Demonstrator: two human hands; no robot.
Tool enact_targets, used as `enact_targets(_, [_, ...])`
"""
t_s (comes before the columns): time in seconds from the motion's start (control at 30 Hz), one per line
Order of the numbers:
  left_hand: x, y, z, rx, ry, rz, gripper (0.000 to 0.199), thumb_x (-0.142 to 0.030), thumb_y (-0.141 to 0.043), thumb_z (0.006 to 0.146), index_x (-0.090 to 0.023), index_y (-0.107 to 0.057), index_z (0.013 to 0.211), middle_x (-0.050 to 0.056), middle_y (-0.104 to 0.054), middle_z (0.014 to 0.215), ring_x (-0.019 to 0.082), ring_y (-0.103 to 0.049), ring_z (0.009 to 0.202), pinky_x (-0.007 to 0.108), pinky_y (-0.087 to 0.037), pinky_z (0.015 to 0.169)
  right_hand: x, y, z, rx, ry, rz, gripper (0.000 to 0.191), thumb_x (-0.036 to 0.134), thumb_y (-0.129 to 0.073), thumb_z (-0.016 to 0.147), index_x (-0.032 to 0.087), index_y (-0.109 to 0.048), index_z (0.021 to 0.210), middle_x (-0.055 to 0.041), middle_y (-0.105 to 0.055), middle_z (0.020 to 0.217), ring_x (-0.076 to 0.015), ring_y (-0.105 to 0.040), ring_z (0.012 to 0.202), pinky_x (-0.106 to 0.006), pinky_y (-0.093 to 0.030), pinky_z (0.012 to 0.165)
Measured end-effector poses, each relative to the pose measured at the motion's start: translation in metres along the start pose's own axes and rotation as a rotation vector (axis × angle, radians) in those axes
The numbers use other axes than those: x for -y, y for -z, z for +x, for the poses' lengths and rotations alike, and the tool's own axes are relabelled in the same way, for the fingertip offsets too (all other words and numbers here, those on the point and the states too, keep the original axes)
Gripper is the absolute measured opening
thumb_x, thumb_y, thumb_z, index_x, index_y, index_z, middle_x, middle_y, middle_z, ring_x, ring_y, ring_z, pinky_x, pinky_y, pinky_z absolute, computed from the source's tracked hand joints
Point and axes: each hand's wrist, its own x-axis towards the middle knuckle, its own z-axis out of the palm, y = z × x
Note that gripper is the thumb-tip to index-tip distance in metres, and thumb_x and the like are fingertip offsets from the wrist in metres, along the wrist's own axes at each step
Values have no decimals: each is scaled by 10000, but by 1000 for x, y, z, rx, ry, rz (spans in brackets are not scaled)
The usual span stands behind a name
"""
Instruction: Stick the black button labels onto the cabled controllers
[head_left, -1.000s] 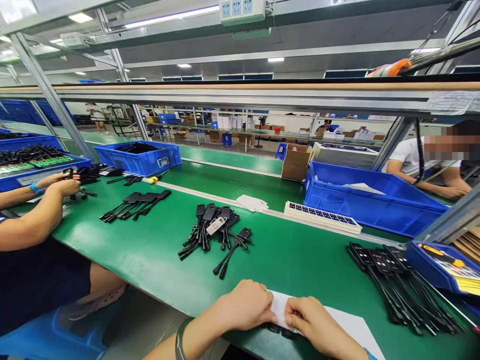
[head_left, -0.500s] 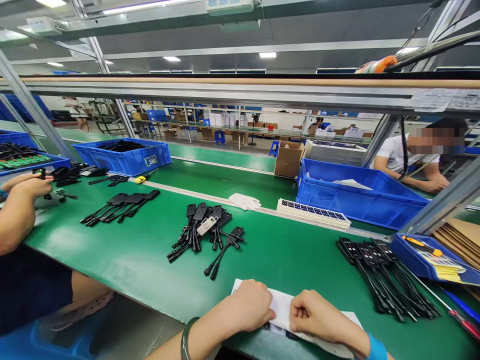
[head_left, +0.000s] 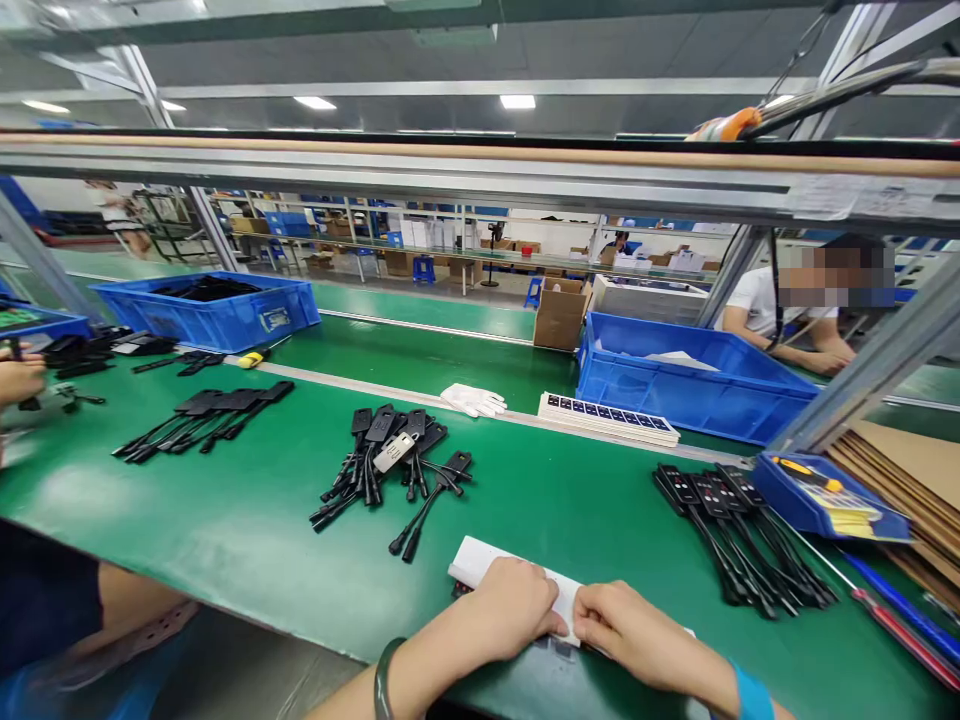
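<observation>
White strip: we have it (head_left: 480, 562) beside the near edge of the green tabletop (head_left: 255, 530), with small dark pieces showing along its underside.
Left grip: our left hand (head_left: 521, 605) is closed on the strip, thumb pressed to its lower side.
Right grip: our right hand (head_left: 622, 625) pinches the strip with curled fingers, just beside the left.
Middle pile: we see black cabled units (head_left: 382, 432) heaped between the near and far edges, a pale plate (head_left: 394, 453) on top.
Right bundle: more cabled units (head_left: 712, 500) lie toward the tabletop's right end, near a small blue tray (head_left: 787, 508).
Far edge: a white glove (head_left: 474, 400) and a stack of printed strips (head_left: 607, 420) rest along it.
Left end: we make out a co-worker's hand (head_left: 21, 378).
</observation>
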Motion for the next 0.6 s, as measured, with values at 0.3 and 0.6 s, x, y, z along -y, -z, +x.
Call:
enact_targets(0.3, [-1, 16, 0, 67, 29, -16, 339, -462, -556, 849, -153, -691, 888, 133, -685, 876, 316, -649, 809, 377, -512, 672, -22, 18, -17, 1, -67, 60, 197, 217, -454, 804, 172, -568, 650, 37, -498, 578, -97, -401, 558, -218, -236, 512])
enact_targets(0.6, [-5, 23, -1, 85, 10, -24, 316, -441, -601, 828, -146, -667, 919, 121, -678, 901, 289, -647, 835, 341, -511, 707, -24, 15, -19, 95, -120, 159, 59, 132, -559, 633, 157, -606, 607, 51, -488, 540, -89, -411, 527, -202, -250, 479])
